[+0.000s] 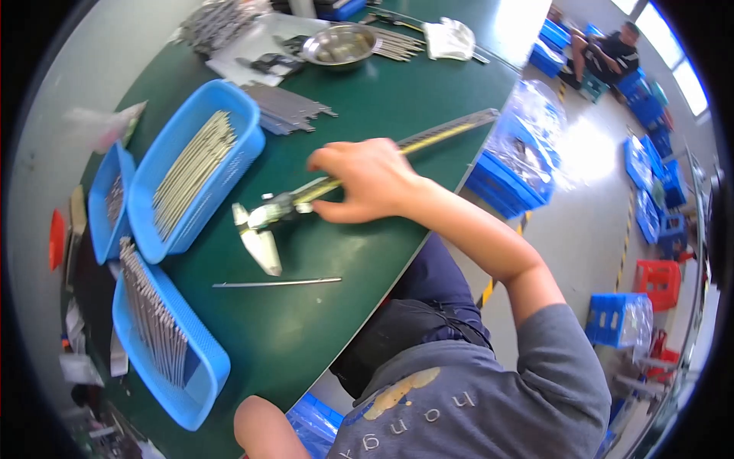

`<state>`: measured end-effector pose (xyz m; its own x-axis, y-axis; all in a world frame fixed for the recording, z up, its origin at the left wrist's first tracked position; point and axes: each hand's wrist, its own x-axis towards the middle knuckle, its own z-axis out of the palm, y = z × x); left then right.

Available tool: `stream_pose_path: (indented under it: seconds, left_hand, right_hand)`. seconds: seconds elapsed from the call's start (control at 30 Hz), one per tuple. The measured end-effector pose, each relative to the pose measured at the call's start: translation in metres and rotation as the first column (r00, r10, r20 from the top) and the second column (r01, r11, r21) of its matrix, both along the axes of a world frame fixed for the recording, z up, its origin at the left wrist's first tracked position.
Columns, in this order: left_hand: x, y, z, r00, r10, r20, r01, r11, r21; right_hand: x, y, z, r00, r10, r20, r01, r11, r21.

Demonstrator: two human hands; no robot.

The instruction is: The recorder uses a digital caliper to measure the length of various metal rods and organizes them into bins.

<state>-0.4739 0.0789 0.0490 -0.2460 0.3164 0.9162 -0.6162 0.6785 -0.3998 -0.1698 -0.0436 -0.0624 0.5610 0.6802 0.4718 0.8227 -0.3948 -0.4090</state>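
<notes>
My right hand point(367, 180) arches over the beam of a large caliper point(443, 134) that lies slantwise across the green table. Its thumb and forefinger are spread on either side of the beam, near the slider; the other fingers are mostly hidden. The caliper's jaws point(260, 241) point toward me and look slightly blurred. Nearer to me, apart from the hand, a thin metal rod point(279, 283) lies on the table. Of my left arm only a bent part point(267, 428) shows at the lower edge; the left hand is out of view.
Blue baskets of metal rods stand on the left: an upper one point(248, 126), a small one point(102, 237) and a lower one point(202, 409). Flat metal strips point(287, 107), a steel bowl point(340, 46) and a white glove point(449, 40) lie farther back. Blue crates point(505, 187) stand beyond the table's right edge; a person point(608, 57) sits far off.
</notes>
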Motion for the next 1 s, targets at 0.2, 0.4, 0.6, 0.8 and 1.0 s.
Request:
stream_pose_path:
  seconds: [0.2,0.4,0.6,0.8,1.0]
  left_hand:
    - [0.087,0.038,-0.055,-0.495,0.869,-0.019,-0.116,-0.044,0.992]
    - [0.124,0.022,-0.103,-0.356,0.574,-0.738,0.343,0.815,0.468]
    - [0.118,0.021,-0.106,-0.286,0.716,-0.637,0.457,0.686,0.566]
    - [0.116,0.023,-0.107,-0.336,0.741,-0.581,0.441,0.669,0.598]
    - [0.112,0.026,-0.118,-0.286,0.731,-0.619,0.440,0.674,0.593]
  right_hand:
    - [-0.030,-0.057,0.023,0.981,-0.132,0.140,0.134,0.991,-0.006]
    - [-0.044,-0.065,0.017,0.958,-0.168,0.232,0.178,0.984,-0.024]
    - [-0.045,-0.065,0.013,0.948,-0.171,0.268,0.184,0.983,-0.022]
    - [-0.053,-0.057,0.020,0.944,-0.192,0.269,0.199,0.980,0.001]
    - [-0.051,-0.058,0.024,0.976,-0.156,0.150,0.171,0.981,-0.091]
